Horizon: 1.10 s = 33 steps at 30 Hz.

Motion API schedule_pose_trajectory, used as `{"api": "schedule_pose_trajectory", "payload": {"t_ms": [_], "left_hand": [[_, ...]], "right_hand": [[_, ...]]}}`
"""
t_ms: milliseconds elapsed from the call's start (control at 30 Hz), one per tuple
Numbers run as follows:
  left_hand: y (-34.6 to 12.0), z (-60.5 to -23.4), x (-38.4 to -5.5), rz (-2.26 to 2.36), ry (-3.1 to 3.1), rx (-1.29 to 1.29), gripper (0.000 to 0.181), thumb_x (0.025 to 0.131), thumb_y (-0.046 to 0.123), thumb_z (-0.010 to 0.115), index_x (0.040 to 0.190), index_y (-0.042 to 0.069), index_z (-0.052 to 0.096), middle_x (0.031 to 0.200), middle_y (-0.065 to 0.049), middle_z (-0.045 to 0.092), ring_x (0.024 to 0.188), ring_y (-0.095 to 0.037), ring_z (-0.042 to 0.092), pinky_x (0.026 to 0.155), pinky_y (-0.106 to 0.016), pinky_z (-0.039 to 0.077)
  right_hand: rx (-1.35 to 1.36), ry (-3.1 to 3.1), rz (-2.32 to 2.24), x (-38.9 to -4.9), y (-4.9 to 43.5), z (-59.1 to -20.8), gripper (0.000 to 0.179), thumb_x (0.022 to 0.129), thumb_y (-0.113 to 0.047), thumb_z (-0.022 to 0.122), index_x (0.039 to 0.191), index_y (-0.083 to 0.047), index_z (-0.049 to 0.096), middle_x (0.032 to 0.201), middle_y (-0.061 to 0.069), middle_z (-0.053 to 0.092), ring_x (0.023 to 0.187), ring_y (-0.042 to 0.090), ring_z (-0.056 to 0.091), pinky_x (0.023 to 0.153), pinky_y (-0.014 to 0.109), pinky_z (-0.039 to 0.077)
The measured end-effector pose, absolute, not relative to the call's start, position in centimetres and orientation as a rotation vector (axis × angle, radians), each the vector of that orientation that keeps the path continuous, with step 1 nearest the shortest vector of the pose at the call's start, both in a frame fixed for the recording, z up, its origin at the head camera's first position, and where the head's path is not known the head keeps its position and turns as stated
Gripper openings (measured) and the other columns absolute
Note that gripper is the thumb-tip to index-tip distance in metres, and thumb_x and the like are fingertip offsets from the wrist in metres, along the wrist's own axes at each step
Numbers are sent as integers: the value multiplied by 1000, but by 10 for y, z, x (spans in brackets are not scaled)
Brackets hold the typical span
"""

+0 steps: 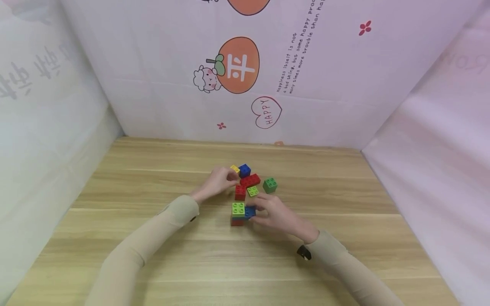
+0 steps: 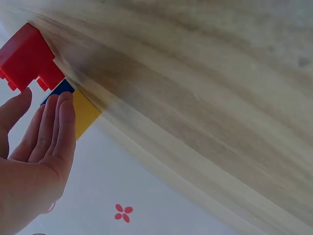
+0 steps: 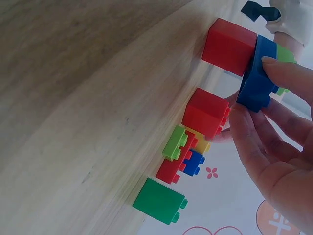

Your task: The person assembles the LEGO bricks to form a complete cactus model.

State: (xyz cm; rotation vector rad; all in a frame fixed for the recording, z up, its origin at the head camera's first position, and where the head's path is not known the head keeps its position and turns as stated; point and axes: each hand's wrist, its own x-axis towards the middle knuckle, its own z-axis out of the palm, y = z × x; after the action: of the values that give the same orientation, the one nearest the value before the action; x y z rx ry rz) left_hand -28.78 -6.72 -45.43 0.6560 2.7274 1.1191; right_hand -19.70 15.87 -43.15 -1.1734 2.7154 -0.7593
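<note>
Nearest the camera, the left sleeve (image 1: 124,259) is lying across the wooden table (image 1: 199,272) from seven o'clock of the head view. Beyond it, the left hand (image 1: 217,182) is hovering at about eleven o'clock from the brick stack, its fingers lying close together and nearly straight, its thumb standing apart. Its tips are pointing toward the square red brick (image 1: 240,194); whether they are touching it, I cannot tell.

Next comes the yellow brick (image 1: 235,169), sitting at twelve o'clock from the stack, beyond the square red brick, which is lying at twelve too. The brick stack (image 1: 237,216) itself is standing upright: the red base (image 1: 237,222) is carrying the long blue brick (image 3: 255,83), and the lime top (image 1: 238,208) is covering its left part. The blue one is jutting past the base toward three o'clock.

Farther right, the small blue brick (image 1: 245,171) is sitting beside the yellow one, the long red brick (image 1: 250,180) is lying at one o'clock, with the flat lime brick (image 1: 253,191) just beside it, and the green brick (image 1: 269,185) is resting at two.

At three o'clock, the right hand (image 1: 278,213) is pinching the long blue brick between thumb and fingers. The right sleeve (image 1: 340,259) is trailing toward five o'clock.
</note>
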Motion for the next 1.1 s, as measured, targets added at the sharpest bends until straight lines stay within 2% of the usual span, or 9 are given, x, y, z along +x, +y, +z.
{"api": "schedule_pose_trajectory", "payload": {"t_ms": [400, 733, 967, 1100], "left_hand": [[-53, -455, -299, 1073, 2765, 609, 29, 87, 20, 76, 108, 0, 72, 106, -13, 76, 98, -23, 71, 89, -34, 59], [-38, -452, -299, 990, 2811, 520, 34, 84, 23, 79, 110, 1, 72, 108, -13, 74, 98, -24, 70, 89, -34, 59], [-27, -447, -298, 928, 2813, 498, 22, 85, 24, 79, 94, 4, 75, 89, -10, 72, 76, -18, 59, 69, -25, 51], [-24, -445, -298, 910, 2828, 495, 25, 84, 19, 80, 100, 1, 74, 100, -12, 73, 89, -20, 65, 79, -28, 57]], "right_hand": [[-1188, 2722, -748, -197, 160, -429, 37, 85, -13, 78, 120, -8, 67, 119, 13, 70, 101, 17, 71, 85, 23, 60], [-1271, 2701, -791, -196, 161, -430, 39, 84, -10, 77, 120, -2, 65, 120, 16, 69, 103, 20, 71, 85, 28, 61], [-1286, 2699, -799, -197, 162, -432, 38, 85, -10, 77, 120, -3, 66, 121, 16, 68, 102, 20, 70, 84, 30, 62], [-1294, 2711, -793, -197, 163, -434, 37, 84, -11, 78, 119, -2, 66, 120, 16, 69, 101, 19, 71, 84, 28, 62]]}}
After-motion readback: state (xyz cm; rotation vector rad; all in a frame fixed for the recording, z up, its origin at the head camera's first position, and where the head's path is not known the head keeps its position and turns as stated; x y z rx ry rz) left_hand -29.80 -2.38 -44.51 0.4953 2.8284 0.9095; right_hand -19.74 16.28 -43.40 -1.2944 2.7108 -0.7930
